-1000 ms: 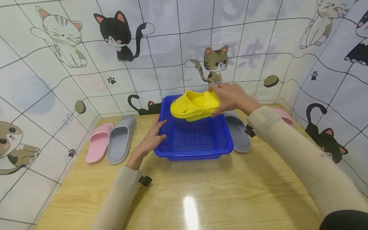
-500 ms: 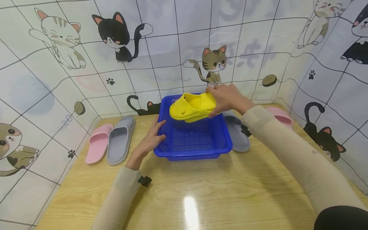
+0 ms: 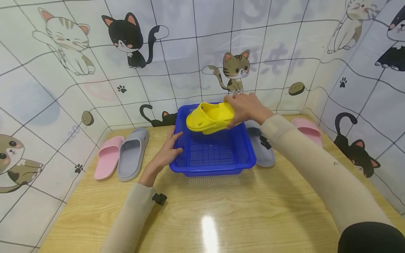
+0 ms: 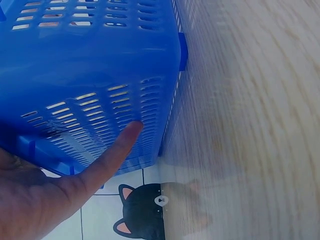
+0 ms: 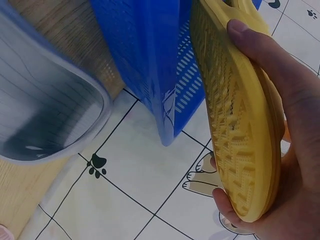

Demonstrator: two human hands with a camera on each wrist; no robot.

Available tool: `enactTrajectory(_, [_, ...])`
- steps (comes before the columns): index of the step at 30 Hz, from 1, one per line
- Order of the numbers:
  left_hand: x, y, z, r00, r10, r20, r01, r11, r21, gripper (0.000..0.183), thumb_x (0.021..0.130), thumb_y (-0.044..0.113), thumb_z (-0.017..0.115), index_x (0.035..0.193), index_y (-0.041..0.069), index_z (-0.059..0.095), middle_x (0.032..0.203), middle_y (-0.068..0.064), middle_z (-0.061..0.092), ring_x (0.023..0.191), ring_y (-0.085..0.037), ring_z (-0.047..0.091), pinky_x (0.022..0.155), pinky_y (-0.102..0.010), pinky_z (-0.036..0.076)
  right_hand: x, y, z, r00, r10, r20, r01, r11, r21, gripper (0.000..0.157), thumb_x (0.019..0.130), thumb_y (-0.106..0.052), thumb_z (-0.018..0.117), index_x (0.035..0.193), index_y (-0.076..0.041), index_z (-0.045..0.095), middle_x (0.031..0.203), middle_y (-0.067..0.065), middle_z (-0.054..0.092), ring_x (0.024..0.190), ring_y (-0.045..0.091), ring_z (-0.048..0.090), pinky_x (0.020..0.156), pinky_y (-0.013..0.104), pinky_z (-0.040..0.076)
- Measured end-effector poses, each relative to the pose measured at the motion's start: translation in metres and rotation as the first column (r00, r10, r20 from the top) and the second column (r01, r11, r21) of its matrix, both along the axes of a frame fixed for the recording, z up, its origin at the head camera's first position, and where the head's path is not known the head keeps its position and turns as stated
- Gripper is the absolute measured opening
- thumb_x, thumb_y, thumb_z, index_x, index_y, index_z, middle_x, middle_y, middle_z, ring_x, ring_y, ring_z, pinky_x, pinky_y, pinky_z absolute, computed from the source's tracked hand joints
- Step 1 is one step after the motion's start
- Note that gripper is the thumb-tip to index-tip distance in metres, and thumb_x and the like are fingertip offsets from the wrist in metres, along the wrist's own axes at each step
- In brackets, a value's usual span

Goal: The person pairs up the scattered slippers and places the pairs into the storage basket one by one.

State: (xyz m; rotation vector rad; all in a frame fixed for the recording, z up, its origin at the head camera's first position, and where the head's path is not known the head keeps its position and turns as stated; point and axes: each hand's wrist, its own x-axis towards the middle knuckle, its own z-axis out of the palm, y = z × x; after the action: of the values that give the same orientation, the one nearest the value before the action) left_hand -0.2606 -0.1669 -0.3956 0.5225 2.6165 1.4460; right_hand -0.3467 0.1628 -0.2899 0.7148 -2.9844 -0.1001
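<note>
A yellow clog [image 3: 209, 117] is held at its heel end by my right hand [image 3: 248, 107], above the back of a blue plastic basket [image 3: 212, 172]. Its toe points left. The right wrist view shows the clog's patterned sole [image 5: 232, 115], with thumb and fingers around the shoe. My left hand [image 3: 166, 151] holds the basket's left rim. In the left wrist view, one finger [image 4: 112, 157] lies along the perforated outer wall [image 4: 95, 110] of the basket. No other thing shows inside the basket.
On the left of the wooden table [image 3: 190, 218] lie a pink slipper [image 3: 109, 158] and a grey slipper [image 3: 133, 154]. Another grey slipper [image 3: 264, 153] lies right of the basket, partly hidden. A second pink slipper [image 3: 307, 130] sits behind my right forearm. A cat-print wall covering [image 3: 183, 56] stands close behind.
My right hand and the yellow clog have shifted slightly left and a little lower over the basket. My left hand stays on the rim.
</note>
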Motion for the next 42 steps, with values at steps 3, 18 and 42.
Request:
enactTrajectory(3, [0.0,-0.001,0.0,1.0,0.003,-0.001,-0.003,1.0,-0.003,0.07,0.094,0.0,0.052,0.16,-0.001,0.029,0.175,-0.01,-0.007,0.162,-0.038,0.0,0.127,-0.062,0.015,-0.002,-0.004,0.001,1.0,-0.004,0.016,0.004,1.0,-0.003,0.1,0.061,-0.071,0.087,0.137,-0.02,0.048,0.116,0.012,0.063,0.101,0.035,0.059,0.085,0.053,0.043])
enactTrajectory(18, [-0.001,-0.004,-0.001,1.0,0.017,-0.001,-0.017,1.0,-0.017,0.07,0.094,0.0,0.051,0.16,-0.001,0.029,0.175,-0.012,-0.008,0.162,-0.039,0.001,0.127,-0.062,0.017,-0.01,-0.014,-0.002,0.999,0.0,0.044,-0.001,1.0,0.012,0.099,0.061,-0.07,0.087,0.137,-0.02,0.049,0.117,0.01,0.063,0.101,0.032,0.059,0.084,0.05,0.042])
enactTrajectory(42, [-0.002,-0.003,-0.001,1.0,-0.009,-0.03,0.008,1.0,-0.015,0.071,0.092,-0.001,0.051,0.159,-0.005,0.028,0.175,-0.014,-0.008,0.162,-0.041,0.0,0.126,-0.062,0.018,-0.018,-0.011,-0.015,0.998,0.001,0.056,-0.003,0.999,0.034,0.1,0.062,-0.067,0.089,0.141,-0.02,0.05,0.123,0.011,0.063,0.108,0.035,0.059,0.09,0.054,0.043])
